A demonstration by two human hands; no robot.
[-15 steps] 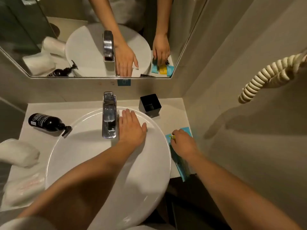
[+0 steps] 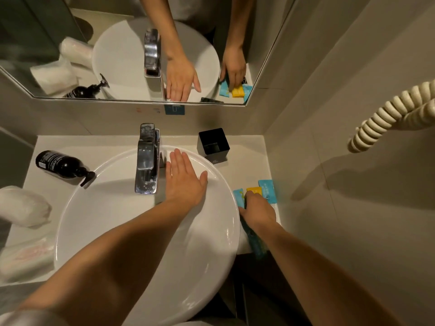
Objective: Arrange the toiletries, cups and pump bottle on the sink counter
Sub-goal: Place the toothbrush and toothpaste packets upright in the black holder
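Observation:
My left hand (image 2: pixel 184 180) lies flat and open on the back rim of the white basin (image 2: pixel 122 208), right of the chrome tap (image 2: pixel 147 158). My right hand (image 2: pixel 257 211) rests fingers-down on small toiletry packets at the counter's right edge: a yellow packet (image 2: pixel 254 190) between two blue packets (image 2: pixel 267 190). Its fingers press on them; I cannot see a closed grasp. A black pump bottle (image 2: pixel 62 164) lies on its side on the counter, left of the basin. A black square cup (image 2: pixel 213 144) stands upright at the back right.
Wrapped white cups or rolls (image 2: pixel 23 205) sit at the counter's left edge, with a plastic-wrapped item (image 2: pixel 26 255) below them. A mirror (image 2: pixel 117 43) hangs on the back wall. A coiled cream cord (image 2: pixel 388 114) hangs on the right wall, close to the counter.
My right hand has drawn back toward me, uncovering the yellow packet and a second blue packet. My left hand stays flat on the basin rim.

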